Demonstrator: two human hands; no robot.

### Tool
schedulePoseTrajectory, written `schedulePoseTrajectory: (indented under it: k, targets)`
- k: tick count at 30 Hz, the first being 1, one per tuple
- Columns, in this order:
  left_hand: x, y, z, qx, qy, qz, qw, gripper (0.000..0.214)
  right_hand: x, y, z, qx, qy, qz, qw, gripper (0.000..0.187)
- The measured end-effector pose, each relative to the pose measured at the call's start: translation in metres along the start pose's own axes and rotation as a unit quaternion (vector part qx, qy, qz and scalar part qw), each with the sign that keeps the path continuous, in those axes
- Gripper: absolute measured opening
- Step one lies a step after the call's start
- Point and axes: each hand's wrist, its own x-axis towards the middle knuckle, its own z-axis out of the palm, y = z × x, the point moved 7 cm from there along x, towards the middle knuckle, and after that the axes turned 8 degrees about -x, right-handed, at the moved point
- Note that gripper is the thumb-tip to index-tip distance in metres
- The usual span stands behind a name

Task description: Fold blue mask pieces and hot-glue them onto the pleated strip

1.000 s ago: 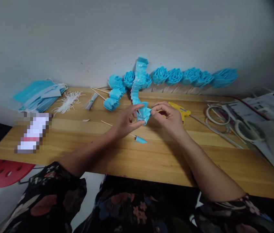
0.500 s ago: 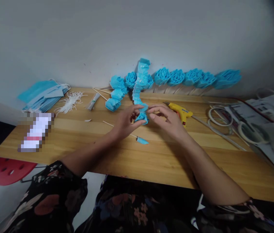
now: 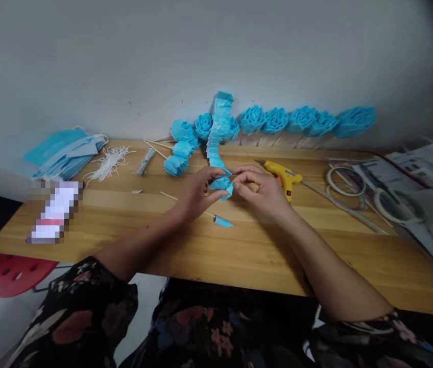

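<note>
My left hand (image 3: 197,193) and my right hand (image 3: 262,190) meet over the middle of the wooden table (image 3: 239,240). Both pinch the rolled end of a blue pleated strip (image 3: 222,185), which trails back to the wall (image 3: 218,128). A thin wooden stick with a blue tip (image 3: 222,221) lies on the table just below my hands. A yellow glue gun (image 3: 283,176) rests right behind my right hand.
Finished blue flowers (image 3: 278,120) lean in a row along the wall, more (image 3: 180,148) left of the strip. Blue face masks (image 3: 63,151) and white ear loops (image 3: 107,161) lie far left. Tape rolls (image 3: 344,181) and papers (image 3: 423,168) sit at the right. A red stool (image 3: 13,271) stands below left.
Both hands drew closer together and sank toward the table, and the loose end of the strip got rolled into a tighter bundle between my fingers.
</note>
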Motion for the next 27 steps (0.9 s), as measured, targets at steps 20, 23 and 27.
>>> schedulePoseTrajectory:
  k: [20, 23, 27]
  targets:
    - [0.003, 0.0, -0.008, -0.04, 0.03, 0.002, 0.999, 0.011, 0.001, 0.002, -0.004, 0.001, 0.011, -0.014, 1.0, 0.014]
    - [0.002, 0.0, -0.01, -0.033, 0.046, 0.016, 0.998, 0.01, 0.002, 0.005, -0.006, 0.011, 0.014, 0.012, 1.0, 0.019]
    - [0.001, 0.001, -0.011, -0.04, 0.057, 0.025, 0.997, 0.009, 0.001, 0.003, -0.004, 0.015, 0.002, 0.022, 1.0, 0.022]
